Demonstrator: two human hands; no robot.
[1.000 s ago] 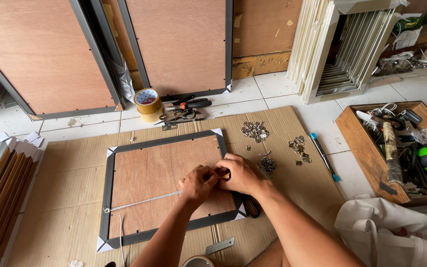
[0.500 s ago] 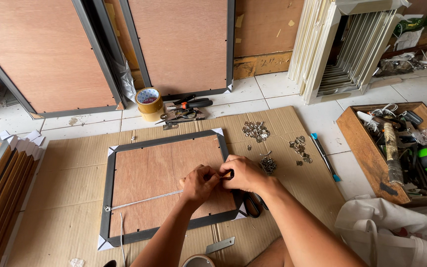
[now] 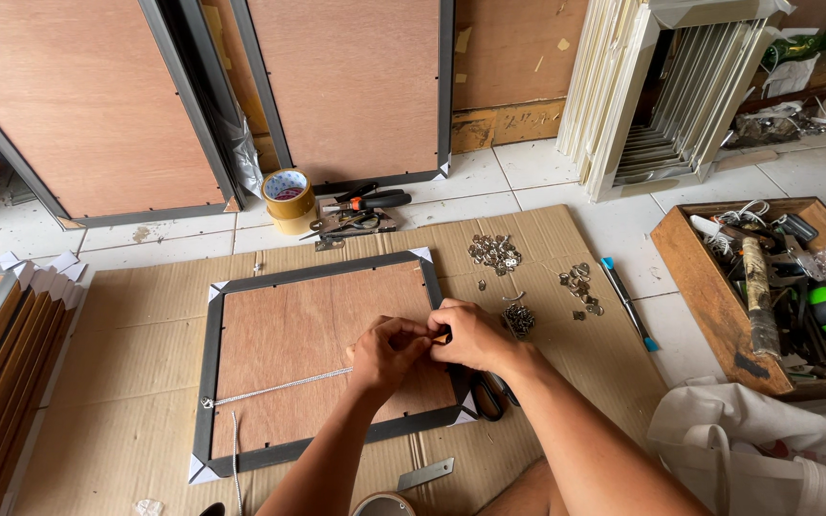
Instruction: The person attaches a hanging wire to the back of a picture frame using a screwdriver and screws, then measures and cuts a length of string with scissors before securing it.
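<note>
A white cord (image 3: 274,387) runs from the left rail of the dark frame (image 3: 210,363), which lies back-up on cardboard (image 3: 126,315) so I can reach its plywood backing. My left hand (image 3: 386,352) pinches the cord's free end over the backing. My right hand (image 3: 470,336) closes against it at the right rail; what it grips is hidden. Metal hardware (image 3: 495,252) lies near, further right.
</note>
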